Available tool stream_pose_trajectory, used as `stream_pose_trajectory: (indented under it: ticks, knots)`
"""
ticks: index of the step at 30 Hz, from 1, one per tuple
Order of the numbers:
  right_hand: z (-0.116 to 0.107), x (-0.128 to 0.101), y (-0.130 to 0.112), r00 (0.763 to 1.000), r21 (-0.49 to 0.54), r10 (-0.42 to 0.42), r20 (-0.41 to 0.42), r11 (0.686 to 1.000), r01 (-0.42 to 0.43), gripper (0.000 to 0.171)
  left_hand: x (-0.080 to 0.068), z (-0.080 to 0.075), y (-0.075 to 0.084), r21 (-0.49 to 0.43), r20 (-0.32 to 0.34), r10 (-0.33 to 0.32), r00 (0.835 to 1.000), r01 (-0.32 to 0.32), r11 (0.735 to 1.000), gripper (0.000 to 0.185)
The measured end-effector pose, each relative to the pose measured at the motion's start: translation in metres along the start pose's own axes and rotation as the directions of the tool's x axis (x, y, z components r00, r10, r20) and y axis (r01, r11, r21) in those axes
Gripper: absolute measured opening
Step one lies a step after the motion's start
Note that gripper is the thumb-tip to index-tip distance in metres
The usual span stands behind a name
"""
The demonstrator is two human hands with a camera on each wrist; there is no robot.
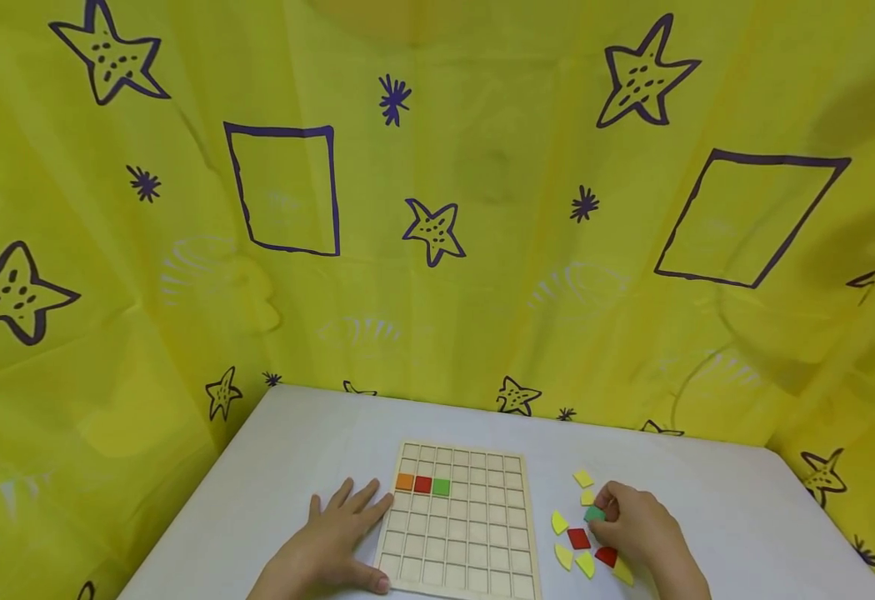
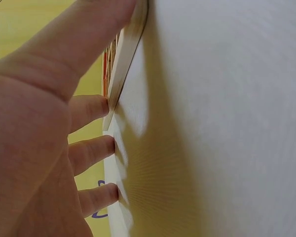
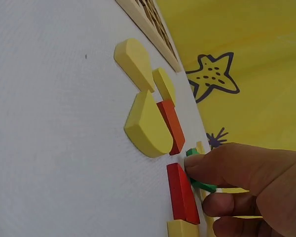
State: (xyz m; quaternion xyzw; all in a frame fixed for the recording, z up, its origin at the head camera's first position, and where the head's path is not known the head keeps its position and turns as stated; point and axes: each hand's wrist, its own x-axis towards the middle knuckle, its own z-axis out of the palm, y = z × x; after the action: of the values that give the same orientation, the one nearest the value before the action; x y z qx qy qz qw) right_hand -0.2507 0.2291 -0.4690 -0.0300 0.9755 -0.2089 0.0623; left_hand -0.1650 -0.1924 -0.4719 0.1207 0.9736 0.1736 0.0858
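My left hand (image 1: 338, 537) rests palm down with spread fingers beside a wooden grid board (image 1: 477, 533). Its thumb and index finger touch the board's edge. In one row of the board, an orange square tile (image 1: 404, 482), a red square tile (image 1: 422, 484) and a light green square tile (image 1: 441, 487) sit side by side at the left. To the right of the board, my right hand (image 1: 646, 525) pinches a dark green tile (image 1: 594, 514) between thumb and fingers, among loose pieces. The fingers partly hide that tile in the right wrist view.
Around my right hand lie a red diamond-like piece (image 1: 578, 539), a red curved piece (image 1: 607, 557) and several yellow pieces (image 1: 560, 523). Everything stands on a white table (image 1: 317, 433). A yellow curtain (image 1: 482, 333) with stars hangs behind and at both sides.
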Motion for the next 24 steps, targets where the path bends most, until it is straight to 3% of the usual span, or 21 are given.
stream_pose_trajectory:
  ticks: [5,14,24]
  knots:
    - [-0.0012,-0.0003,0.0011,0.999,-0.021,0.035,0.018,0.999,-0.035,0.027,-0.0007,0.0000,0.0005,-0.004,0.005,-0.001,1.000,0.001,1.000,0.107]
    - [-0.0030,-0.0004,-0.0006,1.000,0.023,0.021,0.017,1.000,-0.021,0.033,-0.0016,0.0001,-0.0014,0.000,-0.018,0.015,1.000,-0.015,1.000,0.106]
    - [-0.0012,-0.0034,-0.0076,0.999,-0.033,0.004,-0.045,0.999,-0.005,0.015,-0.0007,0.0007,-0.0013,0.020,-0.025,0.024,0.999,-0.024,1.000,0.105]
